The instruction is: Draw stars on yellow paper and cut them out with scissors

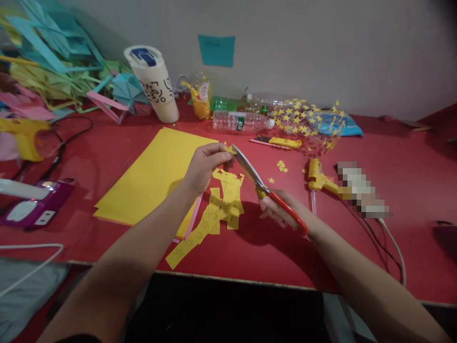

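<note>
My left hand (pixel 207 164) pinches a small yellow paper star (pixel 230 149) between thumb and fingers. My right hand (pixel 276 207) is wrapped round the red handles of a pair of scissors (pixel 255 176). The blade tips reach up to the edge of the star. Below my hands, several yellow paper strips (pixel 214 209) with star outlines lie overlapping on the red table, and star-shaped holes show in the top one. To their left is a stack of yellow paper sheets (pixel 150 171). A few cut stars (pixel 282 166) lie right of the blades.
A yellow glue gun (pixel 316 175) lies at the right beside a blurred-out object. Plastic bottles (pixel 239 122), a yellow utility knife (pixel 284 142) and star strings (pixel 303 119) lie at the back. A white tumbler (pixel 155 88) stands back left, near folded paper pieces (pixel 64 62) and a purple power strip (pixel 39 205).
</note>
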`<state>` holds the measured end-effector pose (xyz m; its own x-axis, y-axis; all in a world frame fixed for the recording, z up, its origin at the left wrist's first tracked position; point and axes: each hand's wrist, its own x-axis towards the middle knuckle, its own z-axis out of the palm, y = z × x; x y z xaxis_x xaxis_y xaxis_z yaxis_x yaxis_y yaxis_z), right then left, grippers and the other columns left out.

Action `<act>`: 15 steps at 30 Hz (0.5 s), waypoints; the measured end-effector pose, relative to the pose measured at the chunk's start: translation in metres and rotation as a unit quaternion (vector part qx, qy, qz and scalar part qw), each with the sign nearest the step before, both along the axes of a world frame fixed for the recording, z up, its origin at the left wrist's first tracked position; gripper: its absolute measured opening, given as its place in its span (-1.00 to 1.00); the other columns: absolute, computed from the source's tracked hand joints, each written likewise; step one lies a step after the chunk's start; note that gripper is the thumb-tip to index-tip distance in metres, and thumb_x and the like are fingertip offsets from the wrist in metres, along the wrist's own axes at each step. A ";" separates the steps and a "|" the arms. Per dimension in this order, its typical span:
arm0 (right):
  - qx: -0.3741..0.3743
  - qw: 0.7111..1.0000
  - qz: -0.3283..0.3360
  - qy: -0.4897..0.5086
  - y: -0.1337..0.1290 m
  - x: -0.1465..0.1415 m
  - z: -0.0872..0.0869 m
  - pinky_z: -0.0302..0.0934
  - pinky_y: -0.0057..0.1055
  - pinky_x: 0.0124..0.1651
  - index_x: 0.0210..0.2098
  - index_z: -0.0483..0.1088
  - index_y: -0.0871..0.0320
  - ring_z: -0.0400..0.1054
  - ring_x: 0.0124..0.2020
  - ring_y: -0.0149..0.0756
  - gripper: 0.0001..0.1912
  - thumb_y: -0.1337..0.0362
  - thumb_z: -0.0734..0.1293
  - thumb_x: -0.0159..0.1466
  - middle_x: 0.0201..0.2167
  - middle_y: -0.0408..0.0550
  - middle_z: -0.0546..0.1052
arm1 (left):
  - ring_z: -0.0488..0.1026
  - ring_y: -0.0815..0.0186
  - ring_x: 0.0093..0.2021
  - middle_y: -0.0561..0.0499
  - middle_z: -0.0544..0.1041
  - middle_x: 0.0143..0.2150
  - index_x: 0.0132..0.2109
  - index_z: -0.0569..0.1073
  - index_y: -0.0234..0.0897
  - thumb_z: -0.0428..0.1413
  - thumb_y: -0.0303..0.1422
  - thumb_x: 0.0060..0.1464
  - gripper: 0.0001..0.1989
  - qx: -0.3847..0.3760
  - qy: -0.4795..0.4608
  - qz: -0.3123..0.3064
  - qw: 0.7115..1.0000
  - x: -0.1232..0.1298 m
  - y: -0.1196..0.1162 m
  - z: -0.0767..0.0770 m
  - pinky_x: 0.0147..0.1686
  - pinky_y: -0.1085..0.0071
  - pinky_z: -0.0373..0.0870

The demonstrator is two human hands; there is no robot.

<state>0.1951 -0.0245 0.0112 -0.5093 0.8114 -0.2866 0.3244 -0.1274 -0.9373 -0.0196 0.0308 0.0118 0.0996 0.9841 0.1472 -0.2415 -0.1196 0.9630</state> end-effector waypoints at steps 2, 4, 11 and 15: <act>-0.002 1.000 -0.001 -0.002 0.000 -0.001 0.000 0.46 -0.24 -0.29 -0.58 0.10 0.04 0.02 -0.79 -0.55 -0.31 -0.48 0.25 0.00 -0.84 -0.41 0.13 | 0.38 0.44 -0.55 0.08 0.47 -0.61 -0.56 0.51 -0.25 0.18 -0.41 -0.19 -0.93 0.001 -0.003 -0.002 1.000 0.000 0.000 0.000 -0.49 0.45 0.34; -0.002 1.000 -0.004 0.000 0.000 0.000 -0.001 0.46 -0.23 -0.30 -0.58 0.10 0.03 0.01 -0.80 -0.54 -0.31 -0.47 0.25 0.01 -0.85 -0.41 0.13 | 0.38 0.43 -0.55 0.08 0.47 -0.60 -0.56 0.51 -0.25 0.19 -0.40 -0.19 -0.94 -0.002 0.000 -0.003 1.000 0.000 -0.001 0.001 -0.48 0.45 0.34; 0.014 1.000 -0.017 0.008 0.003 0.006 -0.017 0.45 -0.27 -0.35 -0.59 0.15 0.05 -0.02 -0.79 -0.55 -0.34 -0.43 0.28 0.04 -0.82 -0.41 0.09 | 0.36 0.44 -0.57 0.07 0.43 -0.61 -0.57 0.48 -0.28 0.18 -0.41 -0.18 -0.92 -0.013 0.022 -0.012 1.000 -0.003 -0.001 0.008 -0.51 0.45 0.31; 0.020 1.000 -0.024 0.001 0.003 0.008 -0.021 0.45 -0.28 -0.35 -0.57 0.18 0.06 0.02 -0.77 -0.54 -0.34 -0.43 0.29 0.04 -0.79 -0.39 0.11 | 0.35 0.44 -0.58 0.07 0.44 -0.63 -0.59 0.49 -0.27 0.19 -0.40 -0.20 -0.91 -0.017 0.023 -0.019 0.999 -0.005 -0.001 0.008 -0.53 0.45 0.29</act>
